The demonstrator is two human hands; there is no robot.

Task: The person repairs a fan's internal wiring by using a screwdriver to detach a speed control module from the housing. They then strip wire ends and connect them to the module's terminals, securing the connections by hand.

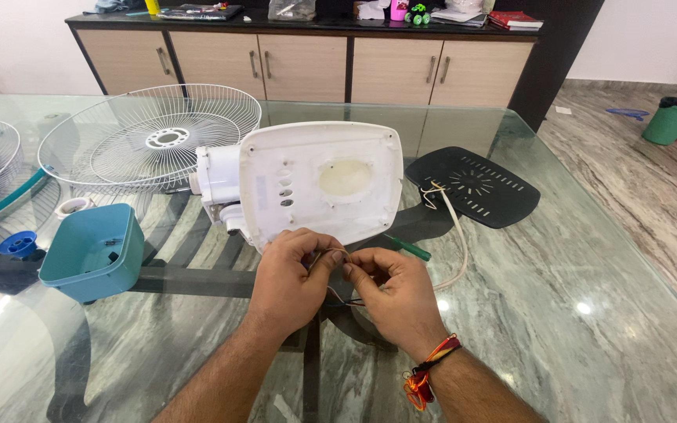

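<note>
Your left hand (290, 270) and right hand (389, 294) met near the middle of the glass bench (589, 329), each pinching the thin wires (337, 252) between thumb and fingertips. The wires sat just in front of the white fan base housing (323, 182). A green screwdriver (409, 248) lay beside your right hand. The wire fan guard (150, 137) rested toward the far left edge, the teal cover (92, 251) at the left.
</note>
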